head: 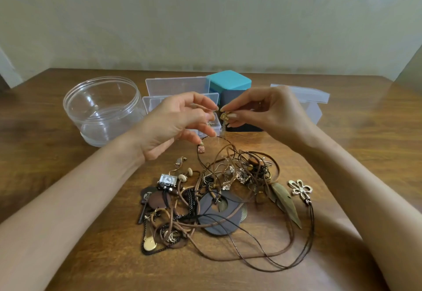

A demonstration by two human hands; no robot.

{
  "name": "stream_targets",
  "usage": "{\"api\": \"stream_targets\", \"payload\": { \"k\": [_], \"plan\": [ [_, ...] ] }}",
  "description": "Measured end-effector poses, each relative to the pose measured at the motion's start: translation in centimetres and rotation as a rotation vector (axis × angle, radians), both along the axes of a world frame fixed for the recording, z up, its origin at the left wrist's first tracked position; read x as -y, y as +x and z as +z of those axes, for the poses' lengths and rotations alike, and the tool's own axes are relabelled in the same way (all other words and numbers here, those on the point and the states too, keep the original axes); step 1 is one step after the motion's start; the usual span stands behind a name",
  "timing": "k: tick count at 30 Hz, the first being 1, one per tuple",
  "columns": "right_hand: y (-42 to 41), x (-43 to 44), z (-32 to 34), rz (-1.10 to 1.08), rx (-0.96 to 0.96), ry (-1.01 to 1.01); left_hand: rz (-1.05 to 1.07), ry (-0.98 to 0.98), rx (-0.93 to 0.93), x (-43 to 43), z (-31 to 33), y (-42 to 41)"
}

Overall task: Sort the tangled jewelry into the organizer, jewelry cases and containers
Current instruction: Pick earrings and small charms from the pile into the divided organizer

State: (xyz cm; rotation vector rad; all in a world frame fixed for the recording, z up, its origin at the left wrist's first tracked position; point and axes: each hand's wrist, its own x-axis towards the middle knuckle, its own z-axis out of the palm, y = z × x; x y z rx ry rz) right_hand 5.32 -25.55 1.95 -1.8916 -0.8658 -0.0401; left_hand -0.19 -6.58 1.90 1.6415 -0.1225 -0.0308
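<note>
A tangle of cords, chains and pendants [219,201] lies on the wooden table in front of me. Above its far edge my right hand [262,112] pinches a small gold piece [224,116] between thumb and fingers. My left hand [175,121] is raised beside it, fingers curled, its forefinger tip almost meeting the gold piece. A small pink square charm [201,148] hangs just below the left hand's lower fingers; whether they hold it I cannot tell. The clear compartment organizer [157,101] stands open behind the hands, partly hidden.
A round clear plastic tub [102,110] stands at the back left. A teal-lidded dark jewelry case [230,83] sits behind the hands. A frosted plastic box [312,105] stands open at the back right. A flower pendant [300,188] and leaf pendant [285,201] lie at the tangle's right.
</note>
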Motion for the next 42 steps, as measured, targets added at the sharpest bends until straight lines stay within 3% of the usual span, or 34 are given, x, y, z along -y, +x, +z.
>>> {"api": "stream_targets", "payload": {
  "k": [4,10,20,23,28,31,35,42],
  "plan": [
    [0.0,-0.3,-0.5,-0.05,0.076,-0.014,-0.052,-0.111,-0.082,0.2,0.2,-0.2],
    [-0.1,-0.6,-0.6,-0.028,0.089,0.094,0.012,0.045,-0.001,0.5,-0.1,-0.2],
    [-0.2,-1.2,-1.4,-0.006,0.428,0.034,0.108,0.072,0.136,0.7,-0.5,-0.2],
    [-0.2,-1.2,-1.3,0.014,0.226,0.078,0.151,0.181,0.241,0.5,-0.5,-0.2],
    [-0.4,-1.3,-0.9,0.079,-0.202,0.222,0.205,0.511,0.475,0.5,-0.9,-0.2],
    [-0.5,-1.2,-0.6,0.16,-0.364,0.269,0.265,0.724,0.651,0.1,-0.8,-0.1],
    [-0.7,-1.8,-0.9,0.081,-0.342,0.178,0.252,1.011,0.842,-0.1,-1.1,-0.2],
    [-0.7,-1.7,-0.9,0.07,-0.257,0.13,0.268,1.089,0.956,0.3,-1.0,-0.5]
  ]
}}
